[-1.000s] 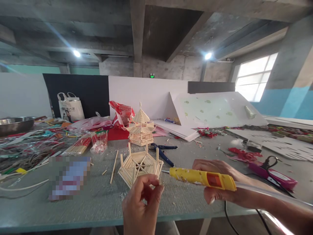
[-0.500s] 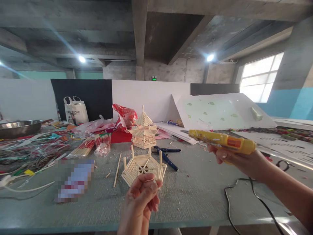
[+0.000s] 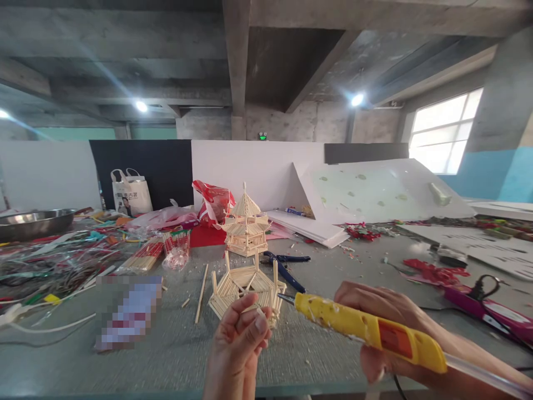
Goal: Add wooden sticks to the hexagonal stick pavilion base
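Note:
My left hand [image 3: 239, 347] is raised at the table's near edge, its fingertips pinched on a short pale stick piece [image 3: 254, 307]. My right hand [image 3: 383, 328] grips a yellow hot glue gun [image 3: 368, 330] whose metal nozzle points left, close to my left fingertips. Just behind my left hand lies a flat hexagonal stick frame [image 3: 245, 286] with upright posts. Farther back stands a small stick pagoda [image 3: 246, 222] with a pointed roof.
Blue-handled pliers [image 3: 285, 266] lie right of the frame; loose sticks [image 3: 201, 286] left of it. Packets of sticks [image 3: 144, 255], plastic scraps, a metal bowl [image 3: 35, 220], a red bag and a tote sit left. White boards, red scraps and a pink tool [image 3: 485, 303] are right. A black cord hangs off the near edge.
My right hand swung the glue gun up and to the right, then brought it back down so the nozzle points at my left fingertips. My left hand stayed pinched on the stick piece.

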{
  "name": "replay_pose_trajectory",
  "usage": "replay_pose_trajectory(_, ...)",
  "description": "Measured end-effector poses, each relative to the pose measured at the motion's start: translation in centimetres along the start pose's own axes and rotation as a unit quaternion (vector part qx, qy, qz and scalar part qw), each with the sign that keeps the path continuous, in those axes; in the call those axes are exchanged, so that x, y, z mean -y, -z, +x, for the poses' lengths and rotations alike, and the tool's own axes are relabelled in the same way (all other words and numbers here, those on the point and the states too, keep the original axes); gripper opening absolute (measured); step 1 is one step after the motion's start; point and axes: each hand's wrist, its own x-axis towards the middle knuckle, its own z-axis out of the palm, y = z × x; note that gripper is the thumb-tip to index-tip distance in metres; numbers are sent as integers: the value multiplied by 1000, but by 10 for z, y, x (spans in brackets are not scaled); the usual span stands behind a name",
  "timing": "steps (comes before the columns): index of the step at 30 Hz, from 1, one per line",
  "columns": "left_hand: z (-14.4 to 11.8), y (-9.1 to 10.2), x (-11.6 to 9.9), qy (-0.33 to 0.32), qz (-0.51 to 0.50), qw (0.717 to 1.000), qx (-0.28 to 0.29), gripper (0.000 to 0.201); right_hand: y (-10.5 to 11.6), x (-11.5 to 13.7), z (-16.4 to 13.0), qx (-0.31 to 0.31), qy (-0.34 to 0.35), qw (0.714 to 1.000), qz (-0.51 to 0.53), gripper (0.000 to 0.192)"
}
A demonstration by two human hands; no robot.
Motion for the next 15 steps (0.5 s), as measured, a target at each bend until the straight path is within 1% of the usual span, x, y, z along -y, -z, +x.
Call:
replay_pose_trajectory(4, 3, 4, 2, -11, -12, 1000, 13, 42, -8, -3, -2, -29, 41, 998, -27, 49)
replay_pose_trajectory(8, 3, 7, 3, 4, -33, 998, 45, 38, -7, -4, -1, -25, 71, 997, -30, 47)
replay_pose_trajectory(13, 4, 8, 3, 33, -57, 993, 99, 34, -5, -3, 0, -30, 79, 996, -25, 48)
replay_pose_trajectory(15, 3, 8, 2, 46, -63, 990, 120, 32, -4, -1, 0, -31, 81, 995, -44, 48)
